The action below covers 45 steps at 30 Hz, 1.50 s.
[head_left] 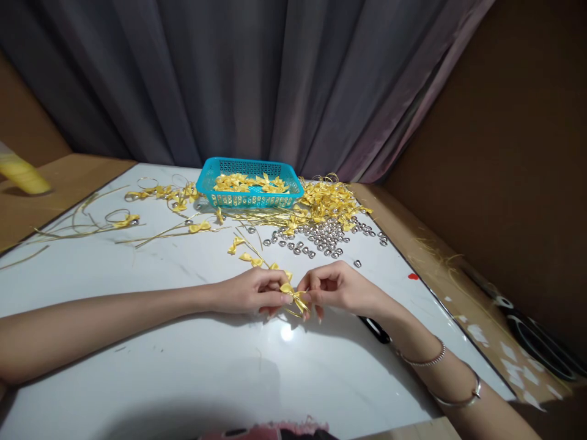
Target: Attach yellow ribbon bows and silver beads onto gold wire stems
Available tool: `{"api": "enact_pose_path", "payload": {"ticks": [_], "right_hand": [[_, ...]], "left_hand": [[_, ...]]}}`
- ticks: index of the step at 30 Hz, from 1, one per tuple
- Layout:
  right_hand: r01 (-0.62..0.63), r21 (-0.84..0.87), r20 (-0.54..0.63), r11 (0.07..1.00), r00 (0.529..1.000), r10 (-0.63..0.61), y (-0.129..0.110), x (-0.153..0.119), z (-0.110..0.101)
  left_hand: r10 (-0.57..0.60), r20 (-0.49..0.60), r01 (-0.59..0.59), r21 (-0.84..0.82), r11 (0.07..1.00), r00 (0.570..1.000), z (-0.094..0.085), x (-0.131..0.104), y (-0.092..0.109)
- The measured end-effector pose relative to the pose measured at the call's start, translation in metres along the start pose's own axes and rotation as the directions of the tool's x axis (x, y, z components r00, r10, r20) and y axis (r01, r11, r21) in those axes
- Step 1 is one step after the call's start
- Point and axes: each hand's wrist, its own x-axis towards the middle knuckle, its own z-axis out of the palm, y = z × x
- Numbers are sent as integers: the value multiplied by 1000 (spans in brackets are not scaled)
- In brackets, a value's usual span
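Note:
A yellow ribbon bow [293, 296] with gold cord at its knot is held between my two hands, a little above the white tabletop. My left hand [257, 292] pinches the bow's left side between thumb and fingers. From the right, my right hand [337, 290] is closed at the knot, its thumb and forefinger on the gold cord; the exact grip is too small to make out. Just beyond my fingers lie more yellow bows [251, 259] along gold cords. Silver heart-shaped beads [328, 235] are scattered behind my right hand.
A teal basket [250, 200] holding yellow bows stands at the back, with a bow pile [332, 198] to its right. Gold cords [82, 229] spread leftward. A black pen-like object [375, 330] lies under my right forearm. Black-handled scissors [536, 336] and paper scraps sit at right.

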Motion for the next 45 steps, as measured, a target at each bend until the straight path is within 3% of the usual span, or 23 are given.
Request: {"api": "enact_pose_path", "payload": {"ticks": [8, 11, 13, 17, 22, 26, 31, 40, 45], "right_hand": [[-18, -6, -13, 1000, 1000, 18, 3, 1, 1], [33, -78, -150, 996, 988, -45, -2, 0, -4], [104, -88, -285, 991, 950, -125, -7, -3, -11], [259, 123, -446, 958, 877, -180, -16, -13, -28], [244, 348, -333, 905, 935, -124, -19, -17, -28], [77, 396, -129, 915, 991, -28, -17, -11, -11], [-89, 396, 51, 914, 996, 74, -4, -3, 1], [-222, 309, -7, 925, 972, 236, -1, 3, 5], [-169, 218, -106, 961, 975, 195, 1, 2, 2]], "left_hand": [[-24, 24, 22, 78, 997, 999, 0, -2, 5], [-21, 13, 20, 85, 996, 1000, 0, -3, 5], [-30, 8, 29, 84, 996, 1000, -1, -3, 6], [-51, -10, 51, 56, 997, 999, -2, -2, 8], [-38, -88, 36, -24, 999, 995, 0, 1, 5], [-37, -181, 21, -87, 996, 983, 2, 3, -1], [-31, -247, -1, -126, 992, 969, 2, 5, -6], [-124, -254, 68, -219, 973, 959, 4, 2, 2], [-115, -249, 57, -229, 972, 962, 4, 1, 2]]}}
